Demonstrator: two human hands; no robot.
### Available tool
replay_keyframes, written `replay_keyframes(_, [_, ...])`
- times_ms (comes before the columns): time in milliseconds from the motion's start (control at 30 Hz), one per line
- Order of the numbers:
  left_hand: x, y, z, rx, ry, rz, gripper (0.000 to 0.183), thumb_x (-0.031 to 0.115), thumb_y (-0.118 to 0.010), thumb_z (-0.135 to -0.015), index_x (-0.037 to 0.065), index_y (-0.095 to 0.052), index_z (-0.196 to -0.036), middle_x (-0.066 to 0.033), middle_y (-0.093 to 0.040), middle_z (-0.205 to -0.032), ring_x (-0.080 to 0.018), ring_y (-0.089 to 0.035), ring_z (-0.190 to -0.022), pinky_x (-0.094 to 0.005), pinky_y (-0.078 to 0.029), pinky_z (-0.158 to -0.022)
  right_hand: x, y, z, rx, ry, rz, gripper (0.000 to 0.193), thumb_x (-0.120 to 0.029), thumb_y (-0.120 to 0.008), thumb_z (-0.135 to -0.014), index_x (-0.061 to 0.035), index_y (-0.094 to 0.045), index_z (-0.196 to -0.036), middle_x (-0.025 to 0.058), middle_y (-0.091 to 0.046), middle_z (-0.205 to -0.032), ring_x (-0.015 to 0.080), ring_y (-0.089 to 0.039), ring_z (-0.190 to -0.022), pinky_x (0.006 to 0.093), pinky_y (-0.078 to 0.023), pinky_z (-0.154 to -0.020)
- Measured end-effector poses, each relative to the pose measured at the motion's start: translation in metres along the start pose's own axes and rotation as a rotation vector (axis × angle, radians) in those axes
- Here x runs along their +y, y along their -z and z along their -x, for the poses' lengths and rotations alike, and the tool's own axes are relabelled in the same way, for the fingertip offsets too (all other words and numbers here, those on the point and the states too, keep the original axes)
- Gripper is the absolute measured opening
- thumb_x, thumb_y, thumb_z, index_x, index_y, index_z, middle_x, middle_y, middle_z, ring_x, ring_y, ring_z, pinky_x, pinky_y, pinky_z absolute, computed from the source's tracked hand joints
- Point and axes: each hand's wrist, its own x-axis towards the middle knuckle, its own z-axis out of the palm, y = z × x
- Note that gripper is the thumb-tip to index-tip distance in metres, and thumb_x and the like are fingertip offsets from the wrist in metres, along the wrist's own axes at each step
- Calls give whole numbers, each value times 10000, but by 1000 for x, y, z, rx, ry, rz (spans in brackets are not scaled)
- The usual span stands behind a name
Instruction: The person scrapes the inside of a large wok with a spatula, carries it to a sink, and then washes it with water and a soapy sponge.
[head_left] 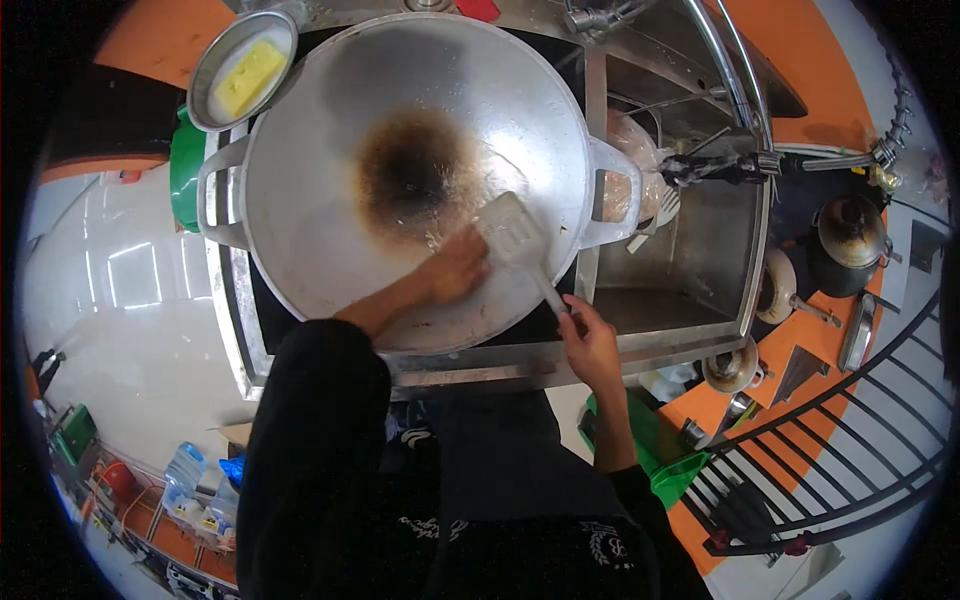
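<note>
My right hand (590, 338) grips the handle of a pale slotted spatula (512, 230), held over the right front part of a large wide wok (320, 225). My left hand (458, 266) reaches low into the wok, close beside the spatula's head. Its fingers look curled, partly blurred, and whatever they may hold is hidden. The wok's grey metal bottom carries a dark brown scorched patch (412, 170). Water glistens and splashes near the left hand and spatula head.
A metal bowl (200, 85) with a yellow sponge (250, 78) stands off the wok's upper left rim. To the right is a steel sink (700, 265) holding a plastic-wrapped item (625, 160), under a tap (720, 60). Pots (850, 235) and black railings (820, 430) lie farther right.
</note>
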Motion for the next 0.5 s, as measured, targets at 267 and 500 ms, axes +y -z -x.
replay_keyframes(267, [0,-33,127,-101,-225,-88,660,453,-246,-999,-17,-200,-1459,-243,-148,-1532,-404,-118,-1425,-463,-107,-1166,10,8,-6,24,-44,-121,293,-113,-580,-934,-15,-574,-1209,45,-628,-799,81,-576,-723,229,-460,-643])
replay_keyframes(500, [-49,55,157,-184,294,-556,708,428,-435,-926,0,-248,-1457,-239,-163,-1529,-398,-159,-1417,-499,-139,-1149,-8,0,-10,1,38,8,310,-134,-601,-914,-14,-580,-1200,80,-641,-758,100,-577,-658,252,-464,-593])
